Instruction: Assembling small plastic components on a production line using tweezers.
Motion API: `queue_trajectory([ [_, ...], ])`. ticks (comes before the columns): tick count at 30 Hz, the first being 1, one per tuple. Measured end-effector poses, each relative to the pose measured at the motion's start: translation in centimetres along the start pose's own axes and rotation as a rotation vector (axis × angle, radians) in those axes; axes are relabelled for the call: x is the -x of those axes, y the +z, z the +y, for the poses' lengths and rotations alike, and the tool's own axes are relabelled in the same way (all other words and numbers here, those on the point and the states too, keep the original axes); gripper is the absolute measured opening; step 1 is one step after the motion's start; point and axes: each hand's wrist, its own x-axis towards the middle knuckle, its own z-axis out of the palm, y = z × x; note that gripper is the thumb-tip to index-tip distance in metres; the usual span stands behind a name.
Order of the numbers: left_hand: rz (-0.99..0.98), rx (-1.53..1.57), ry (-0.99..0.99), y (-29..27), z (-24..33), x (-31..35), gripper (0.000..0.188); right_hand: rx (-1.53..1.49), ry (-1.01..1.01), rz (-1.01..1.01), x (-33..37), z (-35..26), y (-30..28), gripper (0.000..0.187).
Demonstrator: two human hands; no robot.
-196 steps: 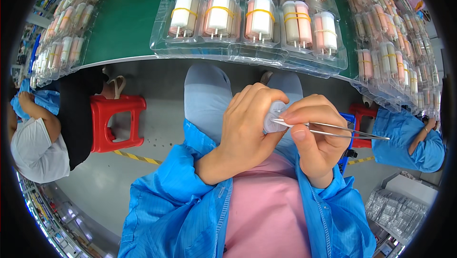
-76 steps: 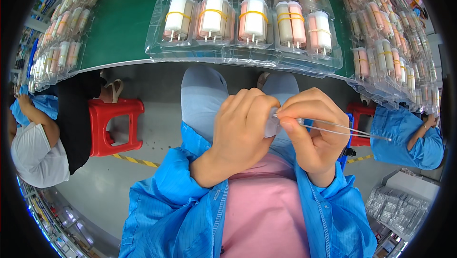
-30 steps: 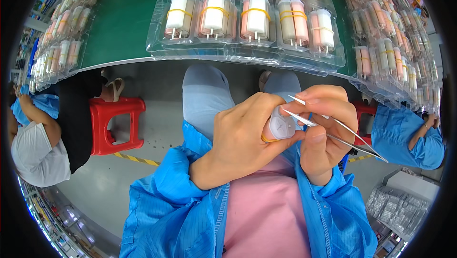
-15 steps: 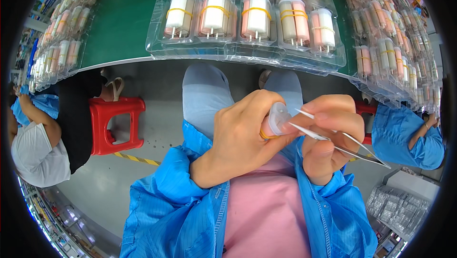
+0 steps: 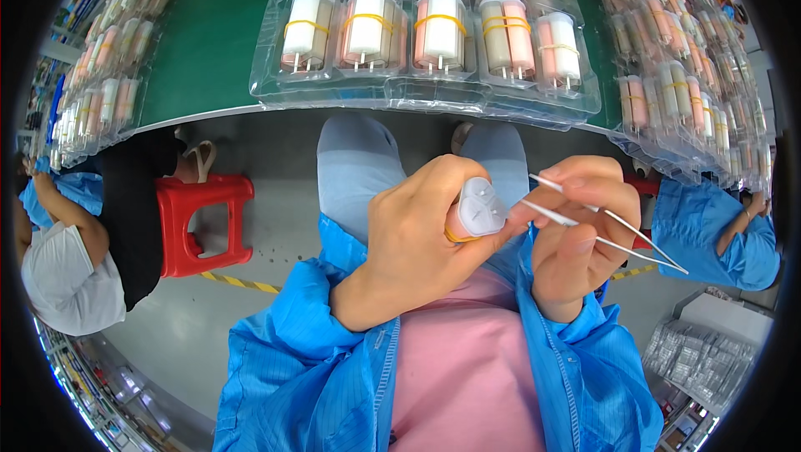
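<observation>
My left hand (image 5: 417,239) is wrapped round a small bundle of tubes (image 5: 482,208). The bundle's pale, rounded three-lobed end faces up between thumb and fingers, and a bit of yellow band shows at its side. Most of its length is hidden in the palm. To the right, my right hand (image 5: 584,239) pinches a pair of metal tweezers (image 5: 549,213). The tweezers' two tips are apart and point left toward the bundle, not touching it. Their joined end sticks out to the right.
Ahead, a clear plastic tray (image 5: 334,95) of banded white, pink and grey tube bundles (image 5: 440,28) sits on a green table (image 5: 200,43). More filled trays are stacked at both sides. A red stool (image 5: 204,185) and co-workers are at left; another person in blue (image 5: 697,231) is at right.
The bundle has tilted in my left hand, so its end faces up more squarely. The tweezers have drawn back slightly to the right, away from the bundle, and their tips have spread.
</observation>
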Motion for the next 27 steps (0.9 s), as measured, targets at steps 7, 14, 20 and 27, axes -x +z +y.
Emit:
queue_trajectory([
  [7,-0.092,0.211,-0.106,0.0,-0.3,-0.1,0.043,-0.029,0.03,-0.016,0.4,0.5,0.3,0.03],
  [14,-0.168,0.338,-0.016,0.0,-1.3,-0.2,0.039,-0.122,0.09,-0.007,-0.4,0.9,0.2,0.026],
  [20,-0.113,0.402,-0.095,0.7,-1.4,0.0,0.04,-0.103,0.099,-0.037,-0.5,0.8,-0.3,0.025],
  [27,-0.122,0.355,-0.054,0.8,-1.3,0.2,0.054,-0.132,0.129,-0.024,-0.5,0.4,0.2,0.025],
])
